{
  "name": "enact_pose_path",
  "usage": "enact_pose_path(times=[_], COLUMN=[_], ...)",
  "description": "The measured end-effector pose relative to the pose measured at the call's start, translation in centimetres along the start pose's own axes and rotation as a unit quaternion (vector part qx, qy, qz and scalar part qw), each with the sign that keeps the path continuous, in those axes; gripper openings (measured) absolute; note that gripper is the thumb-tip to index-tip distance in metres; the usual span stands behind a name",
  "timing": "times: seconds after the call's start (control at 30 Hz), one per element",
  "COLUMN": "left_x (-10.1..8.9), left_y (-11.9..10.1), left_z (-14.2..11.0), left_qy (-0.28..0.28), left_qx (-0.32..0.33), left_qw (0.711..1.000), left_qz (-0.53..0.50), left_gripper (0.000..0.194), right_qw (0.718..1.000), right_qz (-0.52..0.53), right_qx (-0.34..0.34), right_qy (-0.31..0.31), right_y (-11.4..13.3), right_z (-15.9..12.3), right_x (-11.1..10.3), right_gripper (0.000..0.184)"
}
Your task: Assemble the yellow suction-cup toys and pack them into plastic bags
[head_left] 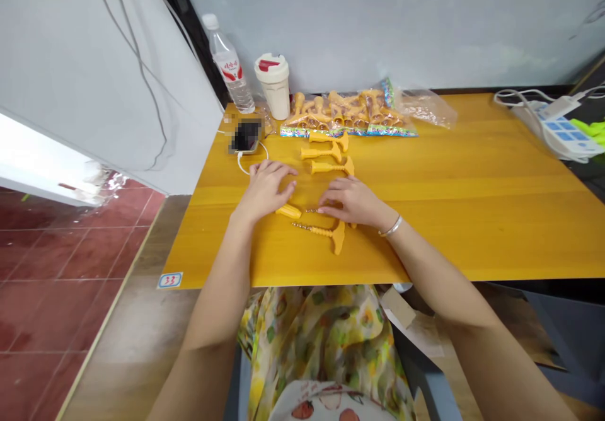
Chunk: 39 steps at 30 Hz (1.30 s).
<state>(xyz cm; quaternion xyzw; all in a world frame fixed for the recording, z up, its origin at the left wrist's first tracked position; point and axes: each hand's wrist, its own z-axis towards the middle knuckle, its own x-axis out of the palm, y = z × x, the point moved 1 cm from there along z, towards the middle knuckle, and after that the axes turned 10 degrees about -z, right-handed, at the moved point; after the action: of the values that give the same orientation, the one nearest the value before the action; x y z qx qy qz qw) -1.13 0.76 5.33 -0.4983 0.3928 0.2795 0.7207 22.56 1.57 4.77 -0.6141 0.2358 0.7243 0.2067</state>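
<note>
"What do we have here?"

"On the yellow wooden tabletop (472,219), our left hand (265,191), loosely open and empty, lies just beside a ribbed yellow plastic plug (288,212); our curled right hand (352,201) covers a metal-shanked yellow T-handled screw (311,210) lying crosswise, grip unclear."

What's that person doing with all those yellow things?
A person has both bare hands on a yellow wooden table. Their left hand is right beside a ribbed yellow plastic plug. Their right hand lies over a yellow-handled metal screw, and another yellow T-handled metal screw lies in front of it. Three more T-handled screws lie farther along the table, near a clear plastic bag full of yellow pieces.
</note>
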Motion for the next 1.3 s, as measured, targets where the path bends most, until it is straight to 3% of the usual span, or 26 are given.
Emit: enact_pose_path(times=[0.17,0.43,0.57,0.73,0.93,1.07,1.3], left_x=[-0.2,0.0,0.4,0.8,1.2,1.6,2.3], left_y=[0.4,2.6,3.6,4.5,4.5,4.6,5.0], left_z=[0.2,0.8,1.2,1.3,1.4,1.6,1.9], left_qy=[-0.016,-0.062,-0.075,-0.078,-0.068,-0.063,-0.114], left_qx=[-0.021,-0.059,-0.067,-0.149,-0.153,-0.145,-0.081], left_qw=[1.0,0.995,0.988,0.957,0.96,0.963,0.971], left_qz=[-0.007,-0.044,-0.12,-0.235,-0.223,-0.218,-0.195], left_gripper=[0.031,0.031,0.039,0.06,0.063,0.064,0.064], right_qw=[0.998,0.996,0.996,0.996,0.996,0.997,0.999], right_qz=[-0.022,-0.073,-0.084,-0.085,-0.04,-0.015,0.001], right_qx=[-0.008,0.0,0.003,0.01,0.082,0.072,0.032], right_qy=[-0.058,-0.042,-0.025,-0.025,-0.025,0.017,0.044], right_y=[2.3,4.5,5.2,5.4,1.6,-0.6,0.5], right_z=[1.0,3.9,5.7,7.3,4.6,1.6,-0.2], right_x=[0.6,1.9,2.2,1.9,0.6,0.2,1.2], right_gripper=[0.042,0.042,0.034,0.034,0.028,0.024,0.024])
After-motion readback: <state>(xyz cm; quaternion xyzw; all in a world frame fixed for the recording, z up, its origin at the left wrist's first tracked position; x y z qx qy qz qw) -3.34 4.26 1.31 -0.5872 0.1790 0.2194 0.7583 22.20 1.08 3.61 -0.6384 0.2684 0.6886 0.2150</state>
